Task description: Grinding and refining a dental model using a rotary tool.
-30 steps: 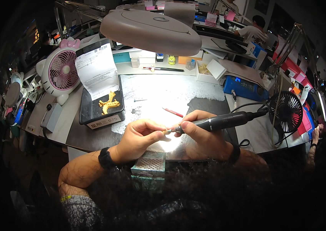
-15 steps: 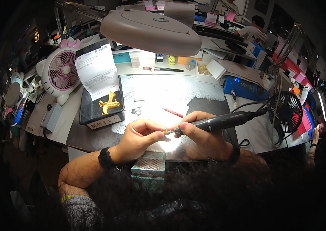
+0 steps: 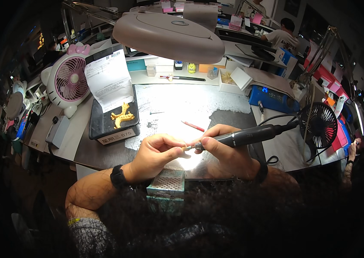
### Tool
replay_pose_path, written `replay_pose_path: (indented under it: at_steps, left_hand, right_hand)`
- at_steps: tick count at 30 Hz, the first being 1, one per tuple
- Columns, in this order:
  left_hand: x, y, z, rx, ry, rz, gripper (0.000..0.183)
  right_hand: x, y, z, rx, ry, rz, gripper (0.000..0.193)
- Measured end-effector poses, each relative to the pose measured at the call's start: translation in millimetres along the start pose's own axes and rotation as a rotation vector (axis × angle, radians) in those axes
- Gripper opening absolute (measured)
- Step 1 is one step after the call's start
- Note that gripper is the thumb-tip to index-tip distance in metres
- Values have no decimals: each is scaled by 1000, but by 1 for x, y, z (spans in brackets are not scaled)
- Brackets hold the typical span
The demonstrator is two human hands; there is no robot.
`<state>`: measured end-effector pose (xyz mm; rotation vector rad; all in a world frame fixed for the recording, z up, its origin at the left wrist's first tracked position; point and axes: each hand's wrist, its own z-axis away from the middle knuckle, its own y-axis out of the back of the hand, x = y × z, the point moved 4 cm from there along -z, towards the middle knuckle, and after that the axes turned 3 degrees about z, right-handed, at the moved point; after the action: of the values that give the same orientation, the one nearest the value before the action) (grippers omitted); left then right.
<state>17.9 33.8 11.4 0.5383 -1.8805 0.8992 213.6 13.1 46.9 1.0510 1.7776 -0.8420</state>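
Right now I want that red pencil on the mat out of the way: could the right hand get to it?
Probably yes, but not freely. The red pencil lies on open mat just beyond the right hand, with nothing between them. That hand is gripping the black rotary tool, so it would have to set it down first.

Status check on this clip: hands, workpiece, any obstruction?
Left hand pinching a small piece, too small to identify. Right hand gripping rotary tool, tip at the piece. Red pencil lies beyond, apart from the hands.

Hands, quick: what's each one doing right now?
Left hand: closed, pinching a small piece in its fingertips; what it is cannot be told.
Right hand: closed around a dark pen-shaped rotary tool, tip at the piece.
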Motion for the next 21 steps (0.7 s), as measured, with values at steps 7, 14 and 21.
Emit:
replay_pose_path:
  at_steps: [7,14,21]
  left_hand:
    - [-1,0,-1,39,23,-27,9]
    - [-2,-1,0,32,13,-1,11]
    - [-3,-4,1,-37,-84,-107,12]
  right_hand:
    - [-6,0,-2,126,107,82,12]
    - [1,-11,-5,155,41,280,27]
    - [4,-11,-2,8,55,361,32]
